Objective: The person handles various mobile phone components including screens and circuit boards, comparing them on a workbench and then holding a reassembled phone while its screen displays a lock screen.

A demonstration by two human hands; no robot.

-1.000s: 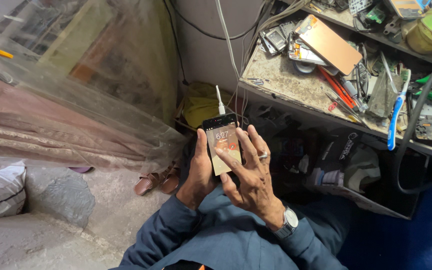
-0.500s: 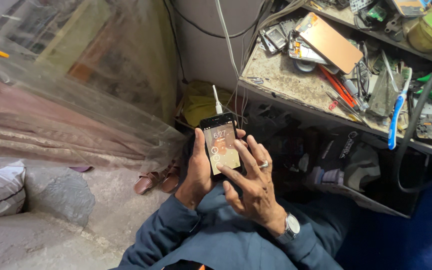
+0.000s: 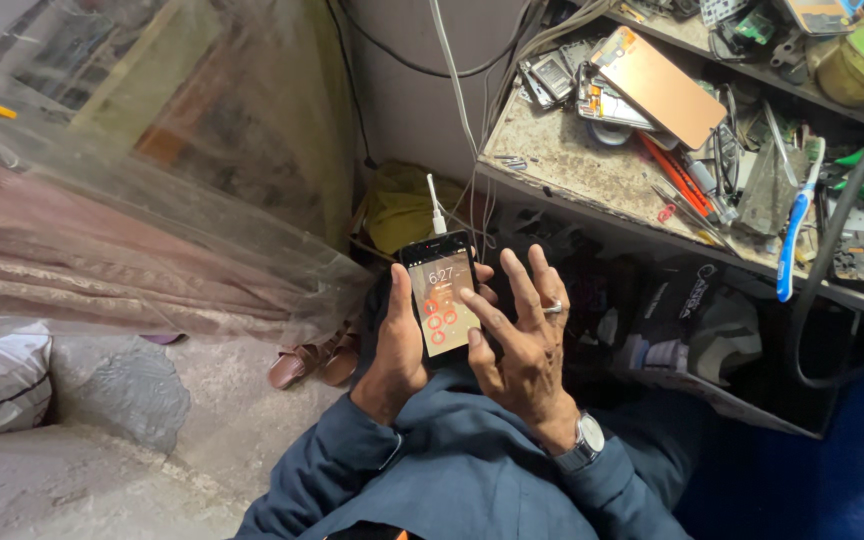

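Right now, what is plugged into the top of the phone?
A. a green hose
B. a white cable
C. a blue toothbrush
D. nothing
B: a white cable runs into the top edge of the phone, which the left hand holds while the right hand hovers over its screen.

Both forearms, in dark blue sleeves, reach forward and meet in front of the body. The left hand (image 3: 397,345) is curled in a grip, thumb lying along its upper side. The right hand (image 3: 522,335) spreads its fingers, the index seemingly pressing down; a ring and wristwatch show.
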